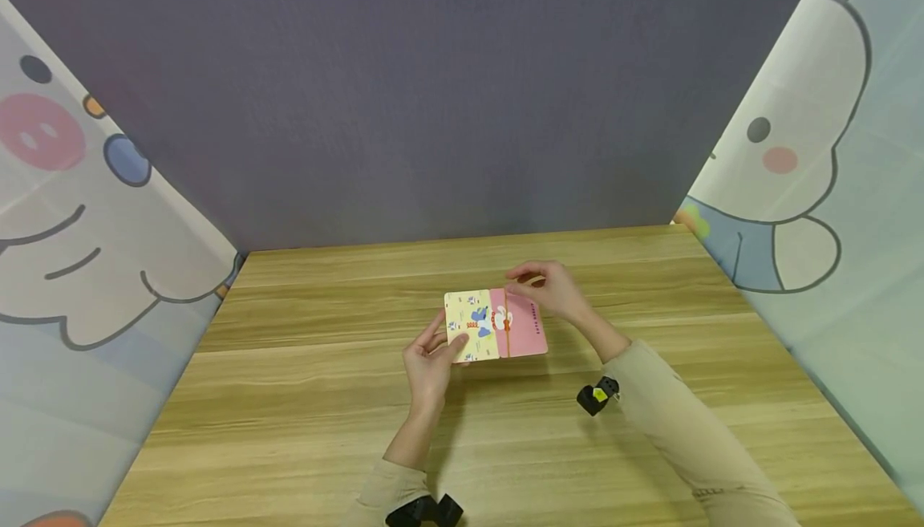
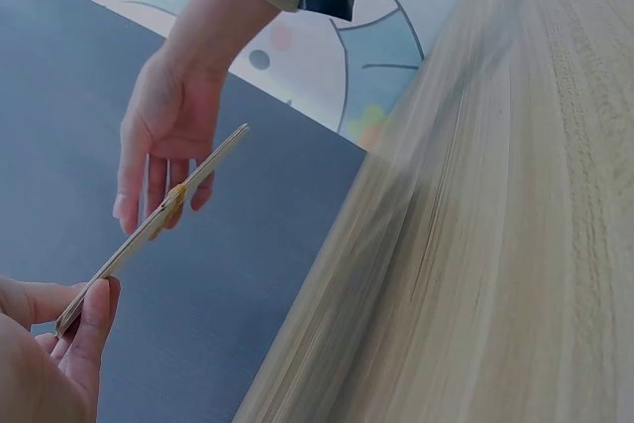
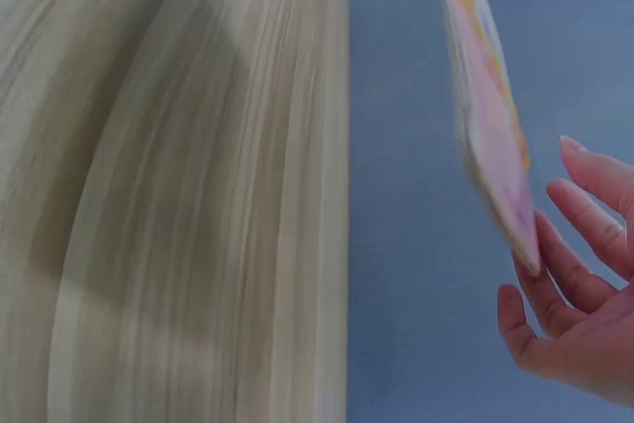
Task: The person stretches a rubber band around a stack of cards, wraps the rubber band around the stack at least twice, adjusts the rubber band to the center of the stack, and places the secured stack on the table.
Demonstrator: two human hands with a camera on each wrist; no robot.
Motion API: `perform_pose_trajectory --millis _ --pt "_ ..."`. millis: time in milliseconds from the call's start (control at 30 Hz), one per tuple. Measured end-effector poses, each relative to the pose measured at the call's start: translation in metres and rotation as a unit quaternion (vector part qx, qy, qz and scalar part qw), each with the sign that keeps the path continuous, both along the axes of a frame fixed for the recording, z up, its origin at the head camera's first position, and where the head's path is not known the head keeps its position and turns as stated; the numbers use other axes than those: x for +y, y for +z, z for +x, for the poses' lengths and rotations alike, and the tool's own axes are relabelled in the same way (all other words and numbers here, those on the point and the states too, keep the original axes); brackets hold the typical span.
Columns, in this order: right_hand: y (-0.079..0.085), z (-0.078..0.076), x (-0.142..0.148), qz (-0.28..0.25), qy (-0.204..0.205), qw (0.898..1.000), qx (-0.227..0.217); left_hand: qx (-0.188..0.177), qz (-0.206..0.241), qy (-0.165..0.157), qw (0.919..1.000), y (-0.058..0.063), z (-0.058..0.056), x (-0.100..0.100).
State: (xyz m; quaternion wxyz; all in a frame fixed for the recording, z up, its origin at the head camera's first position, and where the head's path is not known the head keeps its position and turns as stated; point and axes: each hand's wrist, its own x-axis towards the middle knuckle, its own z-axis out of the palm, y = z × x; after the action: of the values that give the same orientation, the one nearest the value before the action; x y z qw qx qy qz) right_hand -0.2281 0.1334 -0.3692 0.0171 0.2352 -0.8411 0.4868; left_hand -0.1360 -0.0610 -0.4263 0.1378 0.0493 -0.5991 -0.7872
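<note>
A: See any trouble from here?

B: Perhaps with the notebook (image 1: 494,326). Pinched near one corner only by the left hand (image 1: 429,362), with thumb above and fingertips beneath. Could tip or drop to the tabletop (image 1: 310,399) if pushed hard at the far end.

A: And with the rubber band (image 1: 508,338)?

B: Might snap or fly off if tugged too sharply; might also twist the notebook round in such a one-sided hold.

A: Placed where, relative to the left hand?

B: Just to the right, raised above the tabletop, with the yellow end in the pinch and the pink end reaching away.

A: And relative to the right hand (image 1: 552,290)?

B: Right beside, with the pink end and the banded top edge nearest. Loosely bent and parted in the fingers, with no grip on the notebook. Can't tell for certain whether touching the band or only close to it.
</note>
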Motion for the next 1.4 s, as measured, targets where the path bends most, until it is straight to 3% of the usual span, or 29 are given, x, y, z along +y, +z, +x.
perform_pose_trajectory --millis 267,400,433,500,633,733,833,933,1067,1200,1400 --pt "-0.013 -0.009 0.003 -0.003 0.016 0.999 -0.034 -0.004 0.014 0.006 0.9999 -0.002 0.002 0.001" --pt "-0.015 -0.009 0.003 -0.002 0.019 0.999 -0.045 0.026 0.009 0.012 0.9995 -0.004 0.002 0.001" --pt "-0.016 -0.009 0.004 -0.002 0.019 0.999 -0.048 0.048 0.016 0.007 0.9987 -0.014 -0.004 0.0" --pt "-0.017 -0.009 0.004 -0.002 0.02 0.998 -0.055 0.079 0.022 0.002 0.9966 -0.023 -0.007 -0.001" --pt "-0.021 -0.011 0.004 -0.002 0.021 0.998 -0.061 0.115 0.026 -0.008 0.993 -0.028 -0.008 -0.001" --pt "-0.022 -0.011 0.003 -0.01 0.024 0.998 -0.06 0.081 0.006 0.002 0.9967 -0.011 0.0 0.001" --pt "-0.021 -0.01 0.002 -0.024 0.027 0.998 -0.057 0.047 0.007 0.002 0.9989 -0.005 0.001 0.002" --pt "-0.009 -0.001 -0.002 -0.023 0.032 0.997 -0.066 0.012 -0.002 -0.012 0.9999 0.001 0.003 0.003" --pt "-0.007 0.002 -0.007 -0.014 0.039 0.996 -0.074 0.004 -0.009 -0.028 0.9995 0.001 0.003 0.005" --pt "-0.02 -0.009 -0.005 -0.017 0.048 0.996 -0.068 0.004 0.0 -0.022 0.9998 -0.001 0.002 0.006" --pt "-0.005 -0.006 0.0 -0.034 0.05 0.997 -0.047 0.012 0.004 -0.017 0.9998 0.001 0.001 0.004"
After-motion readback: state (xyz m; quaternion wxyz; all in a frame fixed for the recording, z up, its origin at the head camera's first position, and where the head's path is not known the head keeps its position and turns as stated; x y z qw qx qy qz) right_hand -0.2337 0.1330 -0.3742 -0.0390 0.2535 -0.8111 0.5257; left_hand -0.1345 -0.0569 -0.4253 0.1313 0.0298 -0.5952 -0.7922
